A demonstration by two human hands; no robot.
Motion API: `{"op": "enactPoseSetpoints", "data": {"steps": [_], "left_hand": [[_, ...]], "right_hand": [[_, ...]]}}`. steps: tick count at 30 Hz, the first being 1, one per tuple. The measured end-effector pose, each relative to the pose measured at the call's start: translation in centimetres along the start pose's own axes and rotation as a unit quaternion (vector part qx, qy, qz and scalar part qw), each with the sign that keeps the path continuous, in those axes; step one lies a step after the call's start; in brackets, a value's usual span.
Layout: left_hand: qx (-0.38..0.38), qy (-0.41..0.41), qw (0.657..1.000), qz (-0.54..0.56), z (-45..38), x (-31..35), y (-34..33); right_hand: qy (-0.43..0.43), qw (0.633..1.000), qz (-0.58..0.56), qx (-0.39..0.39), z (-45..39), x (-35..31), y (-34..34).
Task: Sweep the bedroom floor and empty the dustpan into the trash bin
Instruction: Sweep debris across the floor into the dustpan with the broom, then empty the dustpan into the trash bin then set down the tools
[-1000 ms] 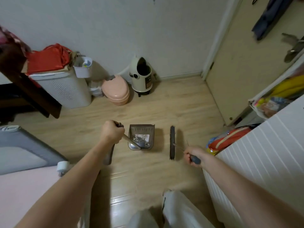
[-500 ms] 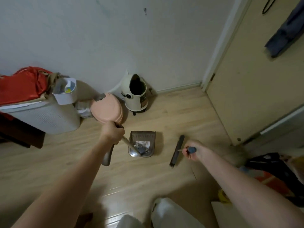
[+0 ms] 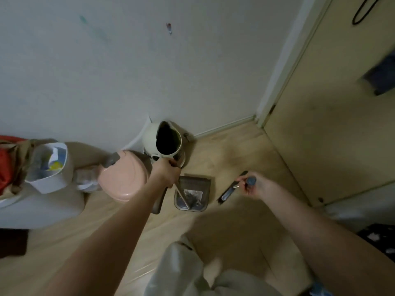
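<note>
from my remote seat, reading left to right: a small white basket (image 3: pixel 48 165) hangs on the pale hamper (image 3: pixel 38 205) at the far left, then a pink lidded bin (image 3: pixel 124 178) sits on the floor against the wall, and just beside it, further right, the cream trash bin (image 3: pixel 165 144) stands with its dark mouth open and facing up toward me. my left hand (image 3: pixel 165 175) is curled tight round the top of the dustpan's long handle, just in front of that bin and nearly touching its lower front. the handle slopes down and away from my hand to the dustpan (image 3: pixel 191 193), which sits flat on the wooden floor (image 3: pixel 235 150) just right of the hand, with grey dust and scraps in its tray. so the bin lies up and to the left of the pan, near my left hand; i judge the coming lift goes that way. further right, my right hand (image 3: pixel 251 185) pinches the blue-tipped handle of the broom (image 3: pixel 232 189), whose dark head lies slantwise on the floor, near the pan but apart from it. the right hand is well off from the bin.
</note>
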State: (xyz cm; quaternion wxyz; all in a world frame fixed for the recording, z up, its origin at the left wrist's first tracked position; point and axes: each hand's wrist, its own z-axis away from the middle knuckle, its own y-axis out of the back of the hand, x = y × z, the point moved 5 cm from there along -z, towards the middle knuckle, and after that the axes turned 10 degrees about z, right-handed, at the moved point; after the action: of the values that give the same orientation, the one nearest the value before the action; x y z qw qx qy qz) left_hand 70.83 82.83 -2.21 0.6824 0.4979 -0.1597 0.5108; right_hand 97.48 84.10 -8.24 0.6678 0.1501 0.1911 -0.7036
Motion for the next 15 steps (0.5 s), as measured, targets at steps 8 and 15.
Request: {"op": "enactPoseSetpoints", "data": {"steps": [8, 15], "left_hand": [[-0.062, 0.014, 0.998, 0.002, -11.4, 7.0, -2.3], [-0.023, 0.055, 0.998, 0.033, -20.6, 11.7, -6.6]], "right_hand": [[0.010, 0.996, -0.092, 0.006, -7.0, -10.2, -1.0], [0.017, 0.999, -0.048, -0.003, -15.4, -19.8, 2.4]]}}
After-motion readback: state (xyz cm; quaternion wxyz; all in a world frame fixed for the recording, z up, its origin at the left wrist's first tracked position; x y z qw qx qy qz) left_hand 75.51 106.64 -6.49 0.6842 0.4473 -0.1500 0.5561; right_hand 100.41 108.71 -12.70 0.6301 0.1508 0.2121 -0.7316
